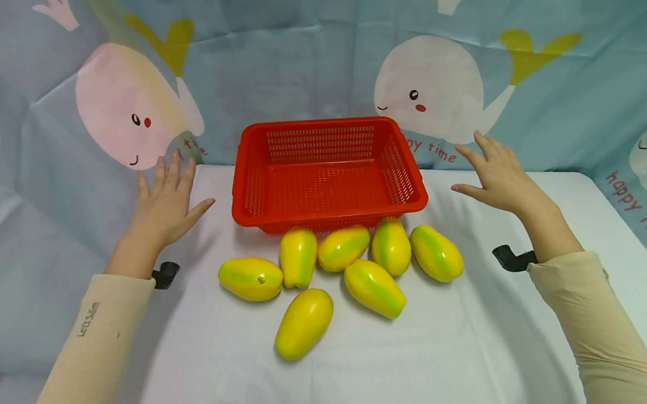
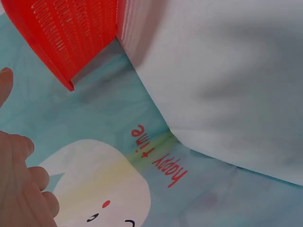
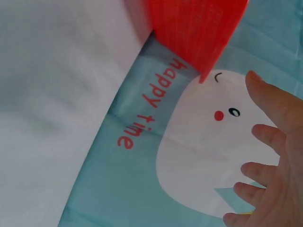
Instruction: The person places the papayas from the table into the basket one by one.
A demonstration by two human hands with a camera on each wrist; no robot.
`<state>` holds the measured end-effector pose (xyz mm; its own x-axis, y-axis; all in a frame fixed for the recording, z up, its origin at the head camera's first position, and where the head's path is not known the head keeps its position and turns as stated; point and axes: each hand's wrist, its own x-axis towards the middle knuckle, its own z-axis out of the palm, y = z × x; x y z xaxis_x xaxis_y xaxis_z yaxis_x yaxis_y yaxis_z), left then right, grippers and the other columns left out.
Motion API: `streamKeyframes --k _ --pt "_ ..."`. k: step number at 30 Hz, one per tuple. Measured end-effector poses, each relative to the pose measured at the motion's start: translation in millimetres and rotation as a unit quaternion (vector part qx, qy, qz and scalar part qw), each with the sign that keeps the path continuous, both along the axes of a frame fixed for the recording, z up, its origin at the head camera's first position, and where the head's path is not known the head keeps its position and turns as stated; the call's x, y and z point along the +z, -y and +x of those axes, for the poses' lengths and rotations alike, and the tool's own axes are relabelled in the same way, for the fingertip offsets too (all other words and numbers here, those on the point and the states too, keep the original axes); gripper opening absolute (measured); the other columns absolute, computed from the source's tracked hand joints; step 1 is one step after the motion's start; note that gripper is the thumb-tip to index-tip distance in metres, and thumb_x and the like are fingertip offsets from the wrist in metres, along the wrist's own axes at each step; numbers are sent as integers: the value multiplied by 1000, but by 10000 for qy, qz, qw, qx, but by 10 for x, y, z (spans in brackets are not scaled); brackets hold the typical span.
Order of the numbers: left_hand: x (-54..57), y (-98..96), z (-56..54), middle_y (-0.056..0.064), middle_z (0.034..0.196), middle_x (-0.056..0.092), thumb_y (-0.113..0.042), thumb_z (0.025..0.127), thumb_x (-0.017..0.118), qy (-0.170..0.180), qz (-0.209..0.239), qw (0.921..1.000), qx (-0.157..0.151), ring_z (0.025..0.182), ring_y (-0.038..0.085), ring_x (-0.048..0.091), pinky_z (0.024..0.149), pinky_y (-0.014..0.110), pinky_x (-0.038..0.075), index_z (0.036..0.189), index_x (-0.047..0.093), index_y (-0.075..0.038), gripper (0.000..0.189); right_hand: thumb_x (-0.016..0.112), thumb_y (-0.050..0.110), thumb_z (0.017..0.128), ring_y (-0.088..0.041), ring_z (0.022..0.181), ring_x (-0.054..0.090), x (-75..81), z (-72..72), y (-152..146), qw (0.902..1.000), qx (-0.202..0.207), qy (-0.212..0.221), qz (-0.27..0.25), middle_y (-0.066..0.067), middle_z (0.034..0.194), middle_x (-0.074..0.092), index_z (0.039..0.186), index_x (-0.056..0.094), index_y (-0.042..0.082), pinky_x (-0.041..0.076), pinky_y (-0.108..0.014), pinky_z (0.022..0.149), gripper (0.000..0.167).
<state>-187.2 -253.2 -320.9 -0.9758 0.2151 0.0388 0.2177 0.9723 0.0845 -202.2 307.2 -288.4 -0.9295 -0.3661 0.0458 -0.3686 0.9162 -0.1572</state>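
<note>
At the back of the white cloth-covered bench point(image 1: 417, 369) sits a red plastic mesh basket point(image 1: 330, 216); dragging it forward could, I judge, shove the seven smooth, oval yellow-green fruits point(image 1: 375, 288) crowded before it and set them rolling (their glossy skins look slippery). It lies between the left hand point(image 1: 162, 205) and the right hand point(image 1: 498, 176), touching neither; both hands are spread, well apart from each other, thumbs toward the basket, holding nothing.

Whale-printed cloth point(image 1: 293, 74) (cartoonish) screens this white table point(image 1: 411, 369) like a booth.
</note>
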Motion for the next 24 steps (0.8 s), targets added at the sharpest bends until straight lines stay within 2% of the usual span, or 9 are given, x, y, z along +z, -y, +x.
streamKeyframes --k 9,13,19,24 --pt "-12 -36 -16 22 153 -16 -51 96 37 -71 -108 9999 -42 138 41 -18 104 65 -11 151 0 -4 81 63 34 89 -50 138 1 -39 13 -13 9999 -19 -119 16 -28 153 -1 150 21 6 -3 -64 107 79" --pt "-64 -136 -20 21 153 -15 -51 97 35 -32 79 9999 -76 139 42 -15 104 67 -7 151 1 -2 80 65 31 88 -48 139 0 -81 95 -7 9989 -16 -239 -408 -27 154 0 150 22 7 0 -64 107 79" --pt "-211 -358 -65 22 155 -10 -52 97 33 127 705 9972 -224 140 38 -15 104 64 -11 150 0 -2 80 65 30 89 -43 140 -4 -221 328 40 9894 -208 241 -1416 -17 156 -6 152 17 10 7 -70 103 81" --pt "-296 -439 -76 21 155 -7 -45 98 35 227 1049 9940 -201 141 39 -9 105 65 -6 150 -4 -2 78 64 30 90 -43 140 -1 -360 483 99 9825 -117 634 -1749 -14 157 -5 152 18 12 12 -71 100 79"
